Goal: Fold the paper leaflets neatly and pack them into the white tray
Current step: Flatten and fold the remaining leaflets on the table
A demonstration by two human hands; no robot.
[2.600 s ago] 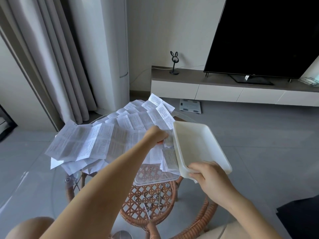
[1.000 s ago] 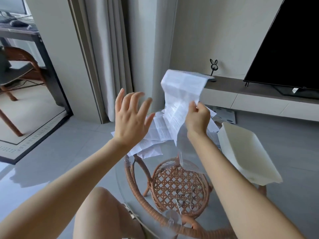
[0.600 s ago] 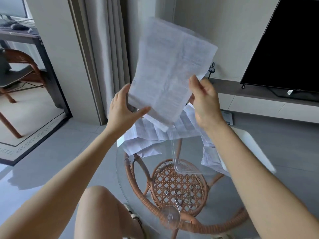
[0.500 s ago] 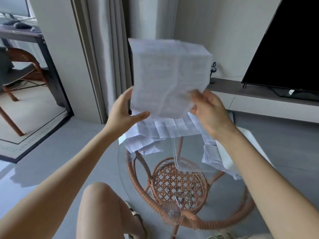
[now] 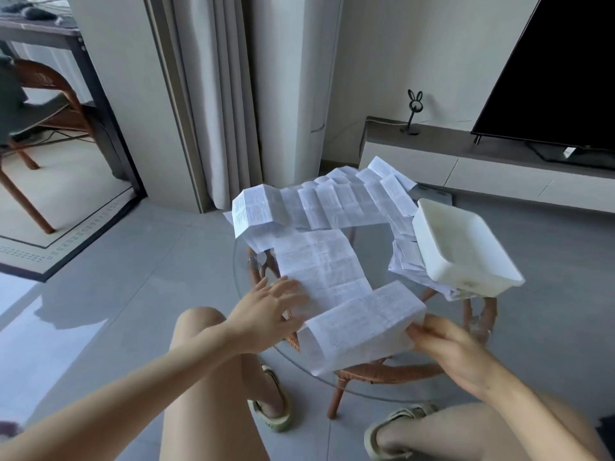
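One long creased paper leaflet [image 5: 327,271] lies lengthwise on the round glass table [image 5: 376,254]. Its near end is lifted and curling over. My left hand [image 5: 266,311] rests with fingers spread on the leaflet's left edge. My right hand [image 5: 446,344], blurred, holds the raised near end at its right corner. The white tray [image 5: 466,247] sits tilted at the table's right, propped on several leaflets [image 5: 406,261], and holds nothing. A heap of unfolded leaflets [image 5: 332,201] covers the table's far side.
The glass top rests on a rattan base [image 5: 382,374]. My bare knees and sandalled feet are against the near edge. Behind stand a low TV bench [image 5: 466,161] with a black television [image 5: 559,78], and curtains [image 5: 226,94] at the left.
The leaflet that both hands held up in the air has come down onto the glass. My left hand has flattened on it and my right hand has dropped to its near end.
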